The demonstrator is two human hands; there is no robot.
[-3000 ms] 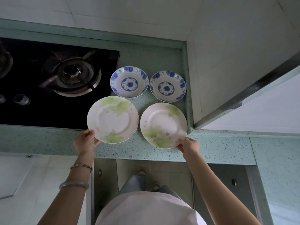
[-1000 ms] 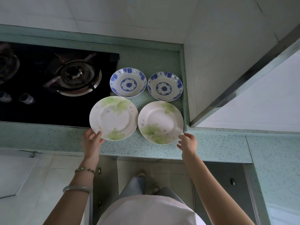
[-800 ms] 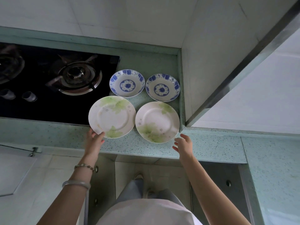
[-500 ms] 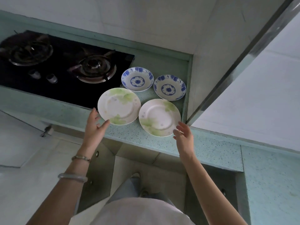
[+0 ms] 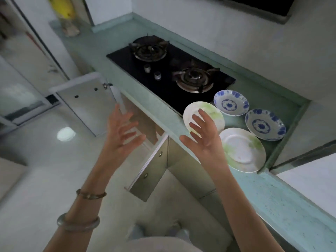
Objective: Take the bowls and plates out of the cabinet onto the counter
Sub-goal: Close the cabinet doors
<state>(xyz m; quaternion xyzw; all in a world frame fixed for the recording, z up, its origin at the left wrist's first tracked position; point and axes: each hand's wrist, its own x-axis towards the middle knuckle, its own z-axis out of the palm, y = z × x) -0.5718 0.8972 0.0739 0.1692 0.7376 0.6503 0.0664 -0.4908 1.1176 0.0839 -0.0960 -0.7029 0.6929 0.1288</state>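
On green counter (image 5: 272,197) beside hob (image 5: 169,73) | plates (image 5: 243,150), bowls (image 5: 230,104) | left hand (image 5: 121,131), right hand (image 5: 201,135) splayed, empty | cabinet door (image 5: 151,166) ajar

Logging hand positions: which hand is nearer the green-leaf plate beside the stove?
Right. The right hand is open, overlapping the near edge of the green-leaf plate; the left hand is farther left, off the counter.

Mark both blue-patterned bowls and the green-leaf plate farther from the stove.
bowl by the burner (image 5: 229,104): head view, on its blue centre medallion.
bowl by the corner (image 5: 261,126): head view, on its blue centre medallion.
green-leaf plate farther from the stove (image 5: 242,149): head view, on its plain white well.
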